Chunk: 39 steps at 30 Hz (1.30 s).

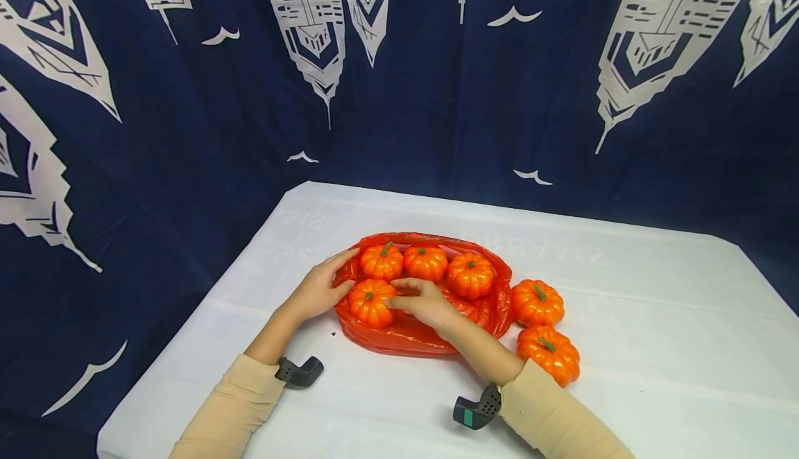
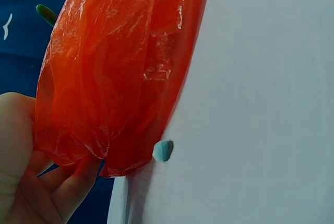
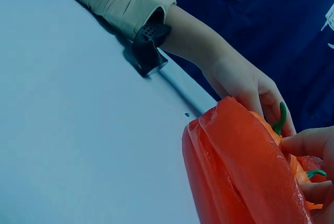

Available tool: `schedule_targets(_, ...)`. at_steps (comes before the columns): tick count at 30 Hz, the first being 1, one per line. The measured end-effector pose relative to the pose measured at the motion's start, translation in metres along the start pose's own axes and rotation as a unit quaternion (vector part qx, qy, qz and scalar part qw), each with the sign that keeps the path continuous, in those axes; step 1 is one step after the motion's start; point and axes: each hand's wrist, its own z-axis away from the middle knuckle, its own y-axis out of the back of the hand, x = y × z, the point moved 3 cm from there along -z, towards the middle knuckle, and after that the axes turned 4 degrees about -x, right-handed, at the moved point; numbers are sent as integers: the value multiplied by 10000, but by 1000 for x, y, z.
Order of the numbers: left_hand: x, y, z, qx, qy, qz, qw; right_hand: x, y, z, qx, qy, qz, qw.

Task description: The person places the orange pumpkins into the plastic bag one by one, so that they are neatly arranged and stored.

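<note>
A red plastic bag lies with its mouth open, several small orange pumpkins inside. My left hand holds the bag's left rim, its thumb over the edge and its fingers along the outside. In the left wrist view, the bag hides part of those fingers. My right hand reaches over the front rim. Its thumb and extended fingers touch the right side of the front-left pumpkin. Behind it sit a pumpkin with a tall green stem, a middle pumpkin and a right-hand one.
Two more pumpkins, a rear one and a front one, stand on the white-covered table right of the bag. A dark blue curtain with white building prints hangs behind. Black wrist devices are on both forearms.
</note>
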Motion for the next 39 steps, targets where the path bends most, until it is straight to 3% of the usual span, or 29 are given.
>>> schedule_targets(12, 3, -1, -1, 3, 23, 48, 10000, 1, 9, 4, 64, 122, 206, 9997)
schedule_targets(23, 2, 0, -1, -47, 144, 55, 9999, -12, 29, 21, 23, 76, 91, 9999)
schedule_targets(31, 2, -1, 0, -62, 232, 107, 9997, -19, 48, 42, -105, 332, 10, 9994)
schedule_targets(39, 1, -1, 1, -40, 181, 102, 9998, -23, 79, 65, 93, 532, 295, 9981)
